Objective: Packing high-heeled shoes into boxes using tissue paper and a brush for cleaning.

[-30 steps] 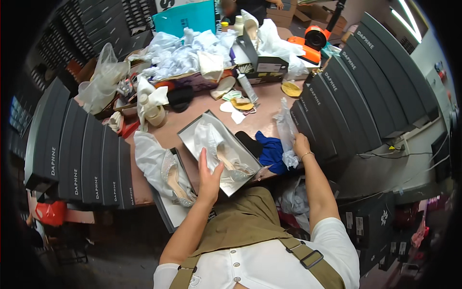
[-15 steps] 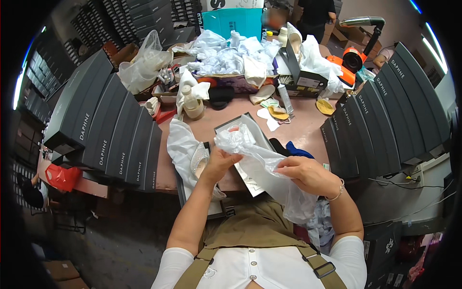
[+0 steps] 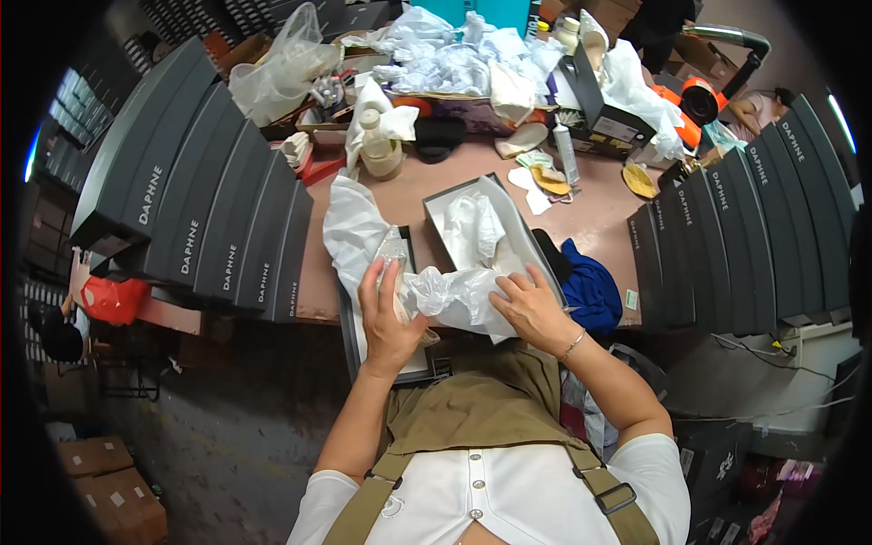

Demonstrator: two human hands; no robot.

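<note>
Thin translucent wrapping (image 3: pixel 450 292), glossy and puckered into a loose wad, across the near left side of the open right shoebox (image 3: pixel 520 227); in that box, pale inner walls, a dark outer edge and, toward the far end, a softly creased white bundle (image 3: pixel 475 234); just to the left, the open left shoebox (image 3: pixel 352 341), dark-rimmed, with a glittering, stone-studded shoe (image 3: pixel 393 247) partly hidden by fingers; limp white paper (image 3: pixel 350 222) over the far left of the same box; beneath both, a flat, pinkish-brown table (image 3: pixel 413 186); left hand (image 3: pixel 389 336) open, fingers lightly bent over the studded shoe, thumb spread wide toward the left end of the wrapping, actual contact with the shoe hard to confirm; right hand (image 3: pixel 536 313) over the right part of the wrapping, fingers bent and slightly apart, fingertips at the film, pinching or merely pressing impossible to tell; near the right wrist, rumpled, matte blue cloth (image 3: pixel 590 291); at far left, a squat jar (image 3: pixel 381 159); on either side, leaning rows of smooth dark boxes (image 3: pixel 736 236).
</note>
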